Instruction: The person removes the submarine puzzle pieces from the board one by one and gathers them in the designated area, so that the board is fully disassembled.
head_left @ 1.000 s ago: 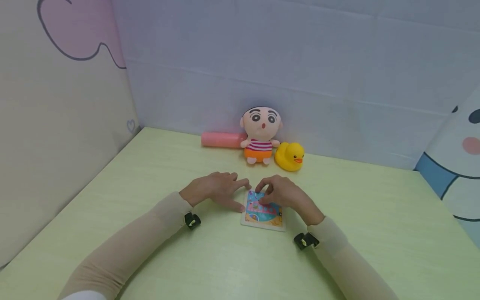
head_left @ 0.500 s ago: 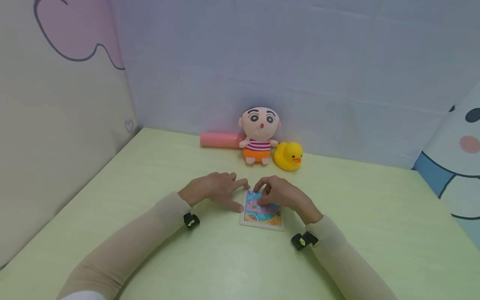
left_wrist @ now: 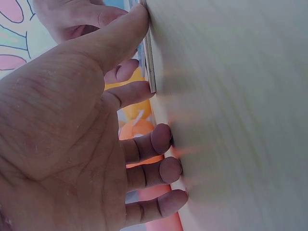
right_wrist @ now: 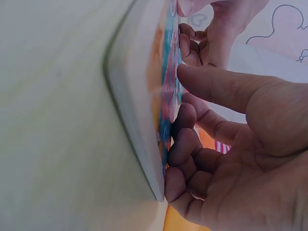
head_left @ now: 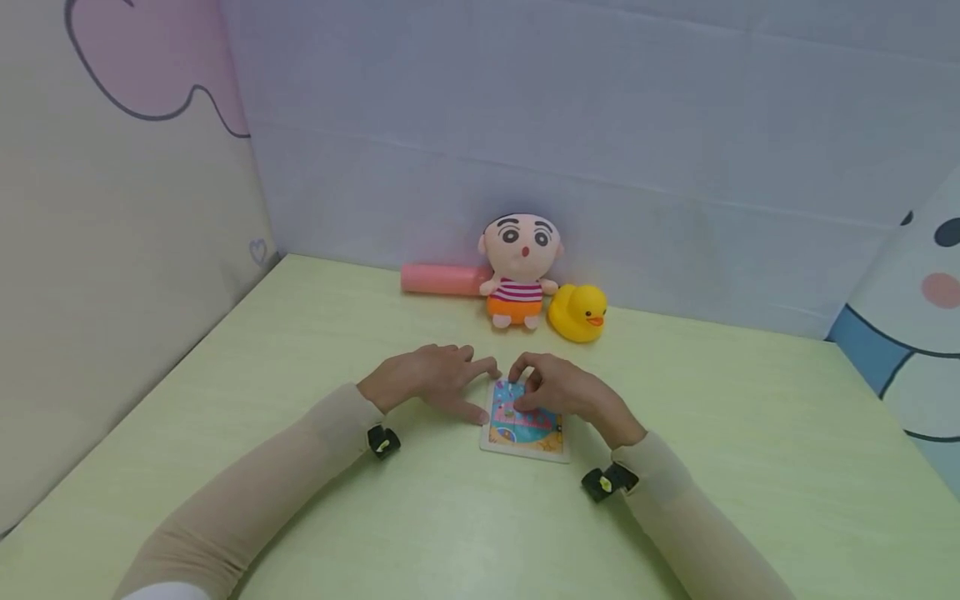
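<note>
A small picture puzzle (head_left: 525,433) with a white frame and a blue, pink and sandy picture lies flat on the table. At its upper left, my left hand (head_left: 438,379) touches the frame with thumb and forefinger tips; its other fingers reach down to the tabletop in the left wrist view. My right hand (head_left: 566,387) bends over the puzzle's upper right. Its thumb and forefinger tips stand either side of a small teal puzzle piece (right_wrist: 179,90), seemingly pinching it. The other right fingers curl against the picture's surface. The hand hides the puzzle's upper right part.
Behind the puzzle sits a plush doll (head_left: 517,275) in a striped top, with a yellow rubber duck (head_left: 577,314) to its right. A pink cylinder (head_left: 442,279) lies partly behind the doll. Fabric-like walls border the light green table (head_left: 420,533).
</note>
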Tool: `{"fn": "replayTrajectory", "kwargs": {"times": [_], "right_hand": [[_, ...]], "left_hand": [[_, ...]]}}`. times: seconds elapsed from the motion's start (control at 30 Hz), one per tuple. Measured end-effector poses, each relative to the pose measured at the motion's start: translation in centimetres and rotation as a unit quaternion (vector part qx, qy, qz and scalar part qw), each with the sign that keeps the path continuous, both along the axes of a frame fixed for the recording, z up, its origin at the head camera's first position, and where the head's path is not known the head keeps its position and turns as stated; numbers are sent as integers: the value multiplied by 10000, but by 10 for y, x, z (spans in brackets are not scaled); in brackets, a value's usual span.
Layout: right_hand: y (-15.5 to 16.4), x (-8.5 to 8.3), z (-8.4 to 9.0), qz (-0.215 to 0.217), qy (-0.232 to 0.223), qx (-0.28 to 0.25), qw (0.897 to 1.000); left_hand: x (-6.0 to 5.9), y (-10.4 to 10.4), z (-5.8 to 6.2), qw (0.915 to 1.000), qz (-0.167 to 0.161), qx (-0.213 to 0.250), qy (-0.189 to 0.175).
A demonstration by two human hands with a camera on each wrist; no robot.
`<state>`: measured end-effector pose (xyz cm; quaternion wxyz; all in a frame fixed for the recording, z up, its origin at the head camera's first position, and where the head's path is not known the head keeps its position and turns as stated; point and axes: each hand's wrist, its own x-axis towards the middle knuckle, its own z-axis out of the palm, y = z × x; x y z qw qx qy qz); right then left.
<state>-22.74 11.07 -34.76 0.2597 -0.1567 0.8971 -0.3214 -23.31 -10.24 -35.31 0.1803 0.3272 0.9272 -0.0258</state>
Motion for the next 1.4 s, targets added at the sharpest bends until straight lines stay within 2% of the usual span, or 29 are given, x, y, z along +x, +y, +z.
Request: {"fn": "replayTrajectory", "kwargs": {"times": [0.2,0.43,0.73,1.0,1.4], "right_hand": [[1,1,1,-79,-20,-288,9996],[1,1,-1,-186,283,-427,9985],[4,-1,2,-133,509,-330,9981],[19,-8,8,-1,292,-2,9996],[49,-19,16,-143,218,143,9996]], "left_hand": [[-1,0,3,10000,-22,-19,-18],[-1,-1,4,9996,79,55,-259],[0,0,3,9995,131,65,-284],[-1,0,0,9993,226,55,-290],[0,1,0,9989,303,77,-349]]}}
